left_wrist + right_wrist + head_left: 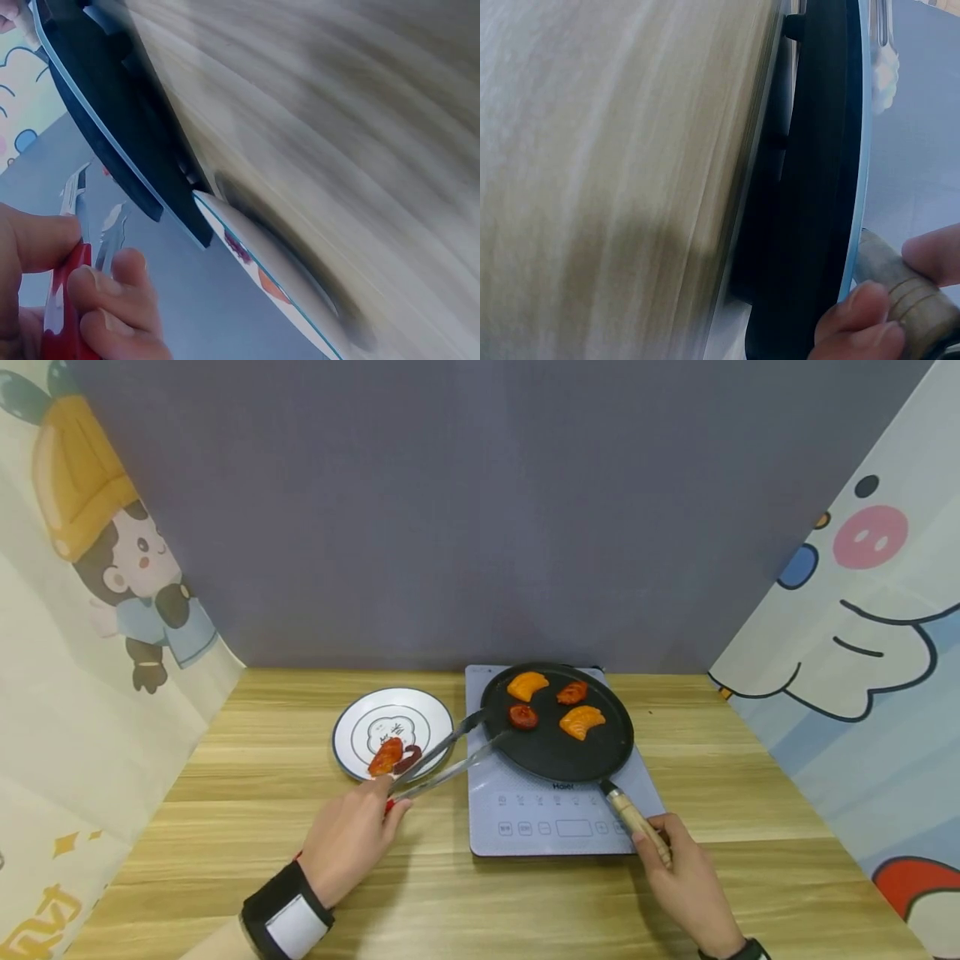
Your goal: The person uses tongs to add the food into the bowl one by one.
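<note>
My left hand (pixel 352 839) grips red-handled metal tongs (pixel 453 768); the red handle (pixel 67 307) shows between thumb and fingers in the left wrist view. The tongs' arms are spread, with their tips at the left edge of a black flat pan (pixel 551 756). Two orange crescent-shaped pieces (pixel 582 722), a round dark-red piece (pixel 522 717) and a ridged reddish piece (pixel 572 692) lie in the pan. My right hand (pixel 686 885) holds the pan's wooden handle (pixel 633 818), thumb and fingers on either side of it in the right wrist view.
Under the pan is a white induction cooktop (pixel 525 843). Left of it, a white plate (pixel 352 727) with a blue rim carries an orange-red piece (pixel 386 757) and a dark-red curled piece (pixel 408 758). A grey panel (pixel 450 527) rises behind the wooden table (pixel 247 810).
</note>
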{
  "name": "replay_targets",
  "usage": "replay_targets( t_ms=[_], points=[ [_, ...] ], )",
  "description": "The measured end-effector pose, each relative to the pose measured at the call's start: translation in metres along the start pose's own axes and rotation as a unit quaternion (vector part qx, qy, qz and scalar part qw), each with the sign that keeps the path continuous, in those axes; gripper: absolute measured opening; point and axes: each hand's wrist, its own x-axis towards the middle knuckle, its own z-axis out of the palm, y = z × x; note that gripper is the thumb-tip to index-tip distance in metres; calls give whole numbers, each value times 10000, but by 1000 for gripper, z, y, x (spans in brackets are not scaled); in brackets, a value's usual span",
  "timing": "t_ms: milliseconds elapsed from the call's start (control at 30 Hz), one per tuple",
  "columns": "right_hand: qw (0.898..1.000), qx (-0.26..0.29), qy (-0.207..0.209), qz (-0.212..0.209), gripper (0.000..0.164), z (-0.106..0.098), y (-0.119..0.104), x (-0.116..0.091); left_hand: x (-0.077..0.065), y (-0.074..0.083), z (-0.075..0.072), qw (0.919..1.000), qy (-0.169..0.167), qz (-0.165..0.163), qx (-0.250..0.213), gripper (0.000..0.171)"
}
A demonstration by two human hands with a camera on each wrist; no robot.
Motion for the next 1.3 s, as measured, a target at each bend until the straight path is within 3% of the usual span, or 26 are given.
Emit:
replay_targets(
  t_ms=[433, 1300],
  points=[
    [9999, 47, -112, 29, 20, -2, -1, 1, -21, -30, -23, 9988, -126, -431, 190, 26],
    [9999, 65, -134, 59, 19, -2, -2, 0, -35, -50, -36, 9959, -252, -275, 821, 29]
  ],
)
